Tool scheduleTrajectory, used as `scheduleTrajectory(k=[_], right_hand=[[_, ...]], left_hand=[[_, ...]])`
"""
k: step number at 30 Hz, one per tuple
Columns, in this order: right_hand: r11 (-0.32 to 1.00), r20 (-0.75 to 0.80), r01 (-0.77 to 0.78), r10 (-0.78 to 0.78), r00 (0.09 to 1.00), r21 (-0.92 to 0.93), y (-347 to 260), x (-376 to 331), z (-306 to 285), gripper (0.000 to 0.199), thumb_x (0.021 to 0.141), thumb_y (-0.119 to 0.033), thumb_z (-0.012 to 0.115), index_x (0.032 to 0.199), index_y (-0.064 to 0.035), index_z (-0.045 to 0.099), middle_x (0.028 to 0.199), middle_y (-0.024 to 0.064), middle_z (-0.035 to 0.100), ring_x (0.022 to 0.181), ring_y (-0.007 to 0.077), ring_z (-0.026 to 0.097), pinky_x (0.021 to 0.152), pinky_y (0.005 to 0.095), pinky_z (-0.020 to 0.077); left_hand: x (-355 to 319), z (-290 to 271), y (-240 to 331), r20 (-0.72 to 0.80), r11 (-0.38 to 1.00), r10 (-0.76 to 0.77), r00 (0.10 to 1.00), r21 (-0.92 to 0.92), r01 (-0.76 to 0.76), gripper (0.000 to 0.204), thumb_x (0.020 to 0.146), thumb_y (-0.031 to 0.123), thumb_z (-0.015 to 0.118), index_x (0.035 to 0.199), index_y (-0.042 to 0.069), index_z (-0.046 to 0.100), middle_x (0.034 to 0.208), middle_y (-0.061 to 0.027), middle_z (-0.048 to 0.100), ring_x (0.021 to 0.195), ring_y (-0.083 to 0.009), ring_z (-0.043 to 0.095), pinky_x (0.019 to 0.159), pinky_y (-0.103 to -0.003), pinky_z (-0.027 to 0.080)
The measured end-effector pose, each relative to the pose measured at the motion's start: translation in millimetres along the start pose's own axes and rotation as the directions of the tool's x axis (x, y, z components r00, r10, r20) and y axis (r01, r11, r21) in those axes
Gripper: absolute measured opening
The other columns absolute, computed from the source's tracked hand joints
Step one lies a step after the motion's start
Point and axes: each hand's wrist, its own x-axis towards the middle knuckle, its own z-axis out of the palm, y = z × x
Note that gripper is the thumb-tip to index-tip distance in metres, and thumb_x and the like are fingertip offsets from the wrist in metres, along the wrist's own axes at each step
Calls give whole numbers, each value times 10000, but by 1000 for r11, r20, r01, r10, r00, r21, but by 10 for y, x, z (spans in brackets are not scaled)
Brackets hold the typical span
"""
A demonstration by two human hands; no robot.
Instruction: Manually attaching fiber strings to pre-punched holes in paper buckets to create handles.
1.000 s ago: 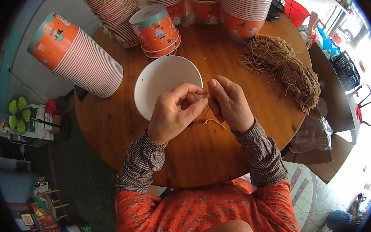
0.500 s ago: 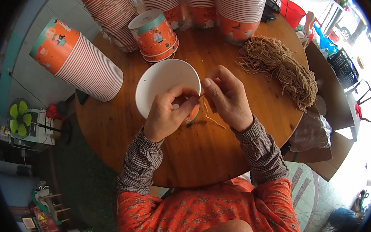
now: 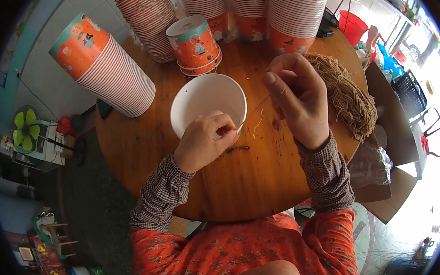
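The 2 hands are apart. The left hand [image 3: 204,142] grips the near-right rim of the white-lined paper bucket [image 3: 205,98], positioned mid-table, opening toward the camera. The right hand [image 3: 301,100], raised to its right, pinches the thin cord [image 3: 253,113], which runs diagonally between both hands. The tan yarn hank [image 3: 350,102] lies on the wooden table [image 3: 253,186], rightmost.
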Motion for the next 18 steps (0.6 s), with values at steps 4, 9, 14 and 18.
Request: scheduleTrajectory(k=[4, 9, 14, 18], right_hand=[[996, 27, -34, 32, 999, 88, -48, 67, -79, 111, 923, -90, 618, 973, -30, 539, 666, -23, 550, 509, 13, 428, 427, 185, 310], [804, 318, -353, 216, 923, 478, -360, 99, -430, 181, 969, -142, 498, 1079, -40, 599, 766, 34, 636, 425, 30, 375, 371, 175, 249], [749, 347, -181, -69, 935, 637, -507, 303, -921, 244, 1005, -86, 399, 1222, 13, 452, 1109, 125, 577, 456, 28, 367, 342, 165, 313], [911, 82, 23, -62, 995, 413, -445, 273, -1069, 331, 989, -66, 435, 1308, 20, 440, 1267, 142, 529, 528, 2, 376, 376, 154, 282]], left_hand=[[-22, 48, 50, 18, 1000, 21, 1000, 5, -21, 86, 811, 50, 635, 803, 18, 555, 736, -79, 568, 680, -212, 597, 672, -321, 465], [-126, 14, 24, 4, 958, 218, 976, 190, -215, 77, 786, 17, 620, 829, 46, 563, 736, -58, 567, 713, -225, 599, 826, -374, 456], [-173, -238, -121, 125, 866, 369, 921, 314, -389, 87, 801, 50, 615, 874, 73, 574, 746, -45, 585, 761, -219, 619, 1011, -464, 366], [-146, -392, -284, -30, 774, 409, 912, 541, -329, 161, 778, 40, 634, 931, 81, 608, 882, -48, 625, 866, -223, 629, 1009, -463, 364]])
